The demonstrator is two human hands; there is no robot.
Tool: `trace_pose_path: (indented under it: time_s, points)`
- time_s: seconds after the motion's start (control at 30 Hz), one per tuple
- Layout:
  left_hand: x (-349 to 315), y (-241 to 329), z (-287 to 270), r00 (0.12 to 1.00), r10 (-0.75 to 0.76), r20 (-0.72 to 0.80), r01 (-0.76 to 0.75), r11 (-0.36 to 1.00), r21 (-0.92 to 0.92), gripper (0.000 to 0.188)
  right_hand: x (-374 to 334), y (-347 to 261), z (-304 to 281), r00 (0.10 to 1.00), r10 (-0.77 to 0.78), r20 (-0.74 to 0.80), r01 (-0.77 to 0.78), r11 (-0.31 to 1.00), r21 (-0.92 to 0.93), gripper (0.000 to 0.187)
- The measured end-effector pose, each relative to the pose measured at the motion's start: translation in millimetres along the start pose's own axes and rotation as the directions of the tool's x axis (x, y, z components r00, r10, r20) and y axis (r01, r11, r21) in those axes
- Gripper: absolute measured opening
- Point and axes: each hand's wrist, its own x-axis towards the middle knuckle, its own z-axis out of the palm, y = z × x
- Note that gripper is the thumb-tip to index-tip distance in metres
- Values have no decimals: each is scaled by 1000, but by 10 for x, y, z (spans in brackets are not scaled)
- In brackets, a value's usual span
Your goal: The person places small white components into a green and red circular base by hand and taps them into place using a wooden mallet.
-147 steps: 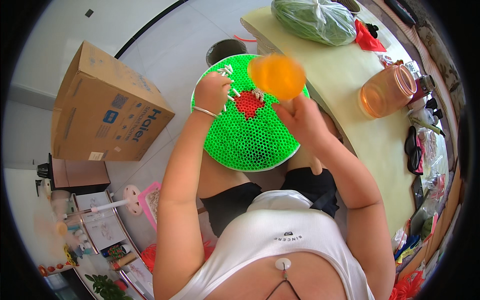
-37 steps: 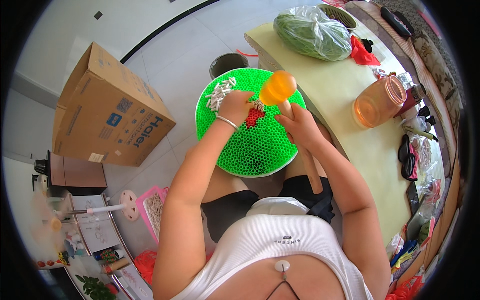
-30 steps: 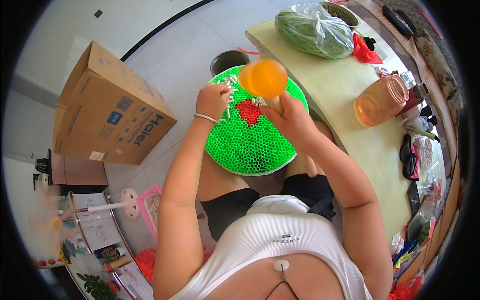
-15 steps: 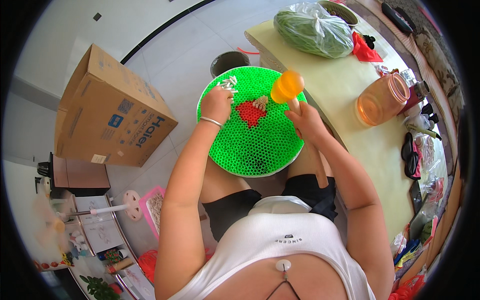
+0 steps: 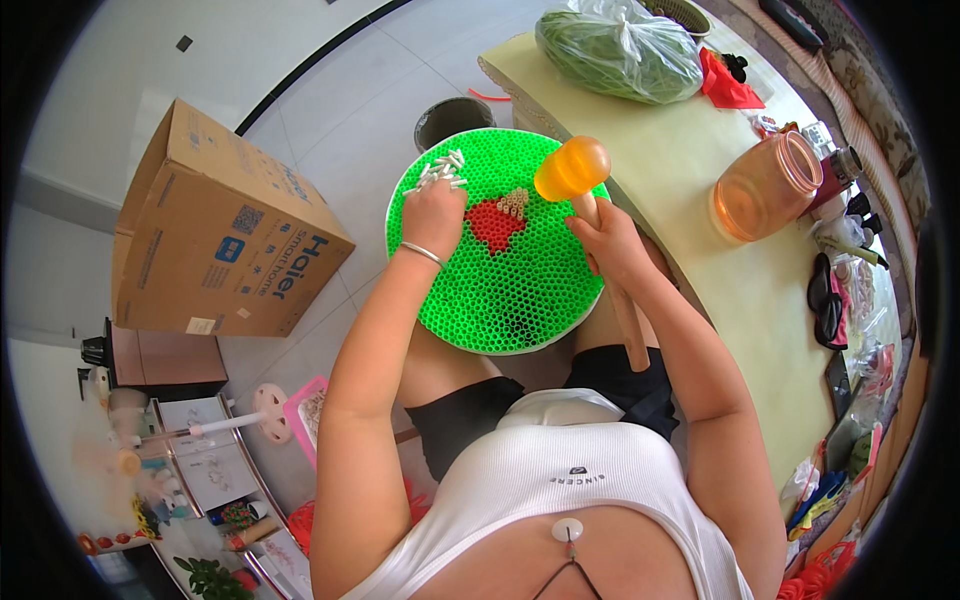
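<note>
A round board of packed green tubes (image 5: 500, 300), white at its rim, lies over my lap. Near its middle is a red patch (image 5: 492, 230) of tubes, with a small group of beige pegs (image 5: 514, 203) at its upper right. My left hand (image 5: 434, 218) is at the board's left side, fingers curled in at a loose pile of short white pegs (image 5: 440, 170). One peg pokes out by its thumb side; the fingertips are mostly hidden. My right hand (image 5: 610, 240) grips a mallet by its wooden handle, its orange head (image 5: 573, 168) held over the board's right edge.
A large cardboard box (image 5: 225, 230) stands at the left on the tiled floor. A dark bucket (image 5: 453, 122) is behind the board. On the pale table (image 5: 690, 190) at the right are a bagged green vegetable (image 5: 620, 55) and an orange-tinted jar (image 5: 765, 190). A pink basket (image 5: 305, 410) stands lower left.
My left hand has shifted slightly down, and the white pegs by its fingers lie differently. The mallet head has tipped a little to the left. The view has moved slightly.
</note>
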Motion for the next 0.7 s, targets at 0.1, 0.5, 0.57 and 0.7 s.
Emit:
trace_pose_path:
  time_s: [0.1,0.5,0.57,0.7]
  points:
    - [-11,1,12,999,7,-46,-8,1000,-22,8,-7,-14,0,1000,3,0,-3,1000,19,32]
    - [-11,-18,-37,964,-265,0,248,902,-354,7,7,-9,8,1000,21,-4,-21,999,43,30]
    - [-17,-12,-144,948,-311,65,312,872,-376,9,-2,-15,0,1000,23,-7,-23,998,54,30]
    - [-86,-35,-161,939,-337,70,337,855,-394,7,-19,-50,9,999,30,-12,-29,997,74,28]
